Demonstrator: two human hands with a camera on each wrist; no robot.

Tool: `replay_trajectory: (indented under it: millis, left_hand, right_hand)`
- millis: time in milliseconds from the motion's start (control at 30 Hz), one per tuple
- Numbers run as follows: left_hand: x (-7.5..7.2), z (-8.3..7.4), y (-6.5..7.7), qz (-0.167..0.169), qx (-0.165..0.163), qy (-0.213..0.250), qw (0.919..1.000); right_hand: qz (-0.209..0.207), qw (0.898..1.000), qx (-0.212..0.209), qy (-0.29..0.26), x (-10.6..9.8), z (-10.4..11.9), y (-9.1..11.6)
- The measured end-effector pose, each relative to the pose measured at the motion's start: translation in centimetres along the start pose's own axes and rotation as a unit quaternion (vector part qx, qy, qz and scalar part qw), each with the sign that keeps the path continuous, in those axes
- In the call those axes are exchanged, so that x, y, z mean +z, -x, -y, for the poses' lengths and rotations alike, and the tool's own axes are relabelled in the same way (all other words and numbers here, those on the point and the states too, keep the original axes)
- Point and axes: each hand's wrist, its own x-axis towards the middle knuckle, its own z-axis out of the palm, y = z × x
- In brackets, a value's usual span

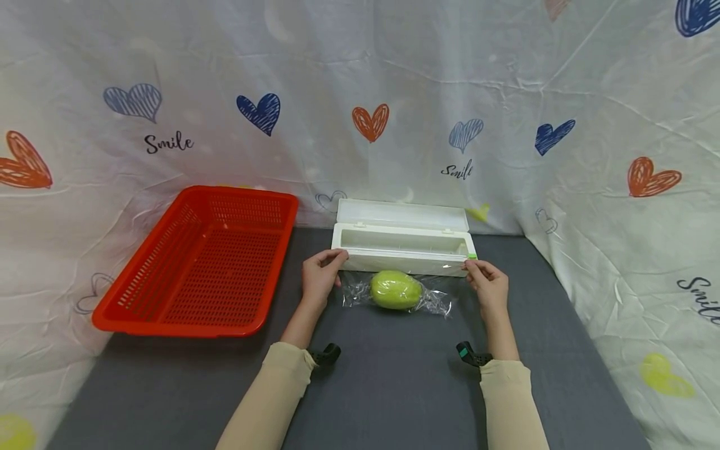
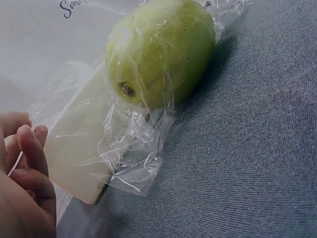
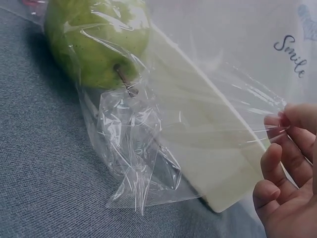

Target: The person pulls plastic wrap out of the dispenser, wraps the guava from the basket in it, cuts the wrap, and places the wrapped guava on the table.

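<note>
Green fruit (image 1: pixel 396 289), lying on the grey tabletop (image 1: pixel 396 387) in clear film (image 1: pixel 435 302), between both hands and slightly nearer the left hand (image 1: pixel 323 275); long axis running left to right, stem end toward the right hand (image 1: pixel 489 284), roughly parallel to the white box (image 1: pixel 405 257) just beyond. Thumb and fingertips together on each side, apparently pinching film near the box's front corners, no finger on the fruit itself. Likely decisive: inward of each hand, and closer to the body than the line of fingertips.
</note>
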Motion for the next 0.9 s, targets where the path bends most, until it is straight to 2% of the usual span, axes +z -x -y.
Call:
replay_trajectory:
  millis: [400, 700, 900]
  left_hand:
    - [-0.4, -0.2, 0.4, 0.011, -0.022, 0.034, 0.9991]
    - [-0.8, -0.2, 1.4, 0.039, -0.020, 0.036, 0.9984]
    - [-1.2, -0.2, 2.1, 0.043, -0.023, 0.027, 0.9984]
  right_hand:
    - [-0.001, 1.000, -0.012, -0.026, 0.0, 0.3, 0.3]
    - [0.008, 0.999, -0.017, -0.033, 0.2, 0.4, 0.8]
    - [0.008, 0.999, -0.015, -0.041, 0.3, 0.4, 1.2]
